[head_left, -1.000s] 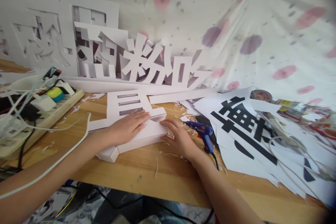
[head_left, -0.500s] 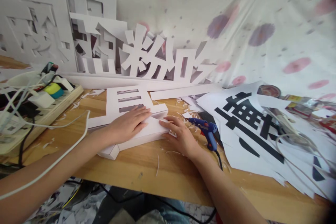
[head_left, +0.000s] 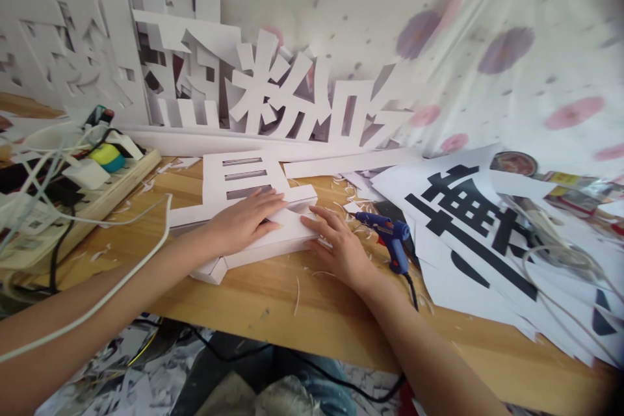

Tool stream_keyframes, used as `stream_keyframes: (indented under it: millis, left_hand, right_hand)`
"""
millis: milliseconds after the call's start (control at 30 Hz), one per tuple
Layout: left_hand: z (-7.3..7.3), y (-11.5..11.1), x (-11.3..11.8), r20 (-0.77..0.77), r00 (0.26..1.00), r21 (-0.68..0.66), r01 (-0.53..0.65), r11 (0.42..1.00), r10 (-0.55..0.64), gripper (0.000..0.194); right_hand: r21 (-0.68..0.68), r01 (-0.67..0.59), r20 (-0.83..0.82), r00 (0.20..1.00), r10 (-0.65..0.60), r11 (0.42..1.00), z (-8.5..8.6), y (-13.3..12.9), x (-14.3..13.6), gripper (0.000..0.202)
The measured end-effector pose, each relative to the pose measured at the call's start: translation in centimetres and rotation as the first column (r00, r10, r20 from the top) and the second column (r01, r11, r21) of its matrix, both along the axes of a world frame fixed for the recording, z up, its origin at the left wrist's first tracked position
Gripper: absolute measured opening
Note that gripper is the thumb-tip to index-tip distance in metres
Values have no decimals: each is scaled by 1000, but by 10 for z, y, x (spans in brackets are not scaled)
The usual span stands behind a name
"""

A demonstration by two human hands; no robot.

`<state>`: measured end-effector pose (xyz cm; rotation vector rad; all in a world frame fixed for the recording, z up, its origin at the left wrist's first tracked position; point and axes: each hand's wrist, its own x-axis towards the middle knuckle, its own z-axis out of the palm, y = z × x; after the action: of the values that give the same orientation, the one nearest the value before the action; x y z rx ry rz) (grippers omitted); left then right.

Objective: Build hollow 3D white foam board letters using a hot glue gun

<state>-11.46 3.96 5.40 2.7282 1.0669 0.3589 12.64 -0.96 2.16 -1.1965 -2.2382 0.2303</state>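
Note:
A white foam-board character (head_left: 212, 175) with raised side walls and three slots lies on the wooden table before me. My left hand (head_left: 251, 218) rests flat over its middle, fingers stretched out and touching the top face. At the right end of the piece is my right hand (head_left: 341, 244), its fingers apart and touching the top and edge, with the thumb low by the front wall. Just right of that hand lies a blue glue gun (head_left: 390, 234), its nozzle pointing left. My hands cover part of the character's lower half.
White cut-out characters (head_left: 273, 97) stand along the back. A power strip with plugs and cables (head_left: 92, 188) lies left, and a white cable (head_left: 97, 312) crosses over my left forearm. Paper sheets printed with black shapes (head_left: 468, 208) spread at right. Thin scraps (head_left: 297, 296) litter the table.
The view has shifted a little, so everything sits slightly farther right and higher. Both hands keep nearly the same places on the foam-board character.

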Motion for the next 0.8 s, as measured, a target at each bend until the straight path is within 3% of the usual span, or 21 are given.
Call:
stream_keyframes:
  millis: [267, 467, 800]
  left_hand:
    - [1, 0, 1, 24, 987, -67, 161, 985, -160, 40]
    - [5, -3, -2, 84, 982, -157, 183, 970, -172, 39]
    - [2, 1, -4, 61, 979, -156, 203, 967, -196, 41]
  right_hand:
    - [-41, 25, -2, 1000, -25, 999, 3, -2, -3, 41]
    - [-63, 48, -14, 999, -49, 997, 3, -3, -3, 43]
    - [-107, 51, 12, 999, -50, 993, 4, -5, -1, 47]
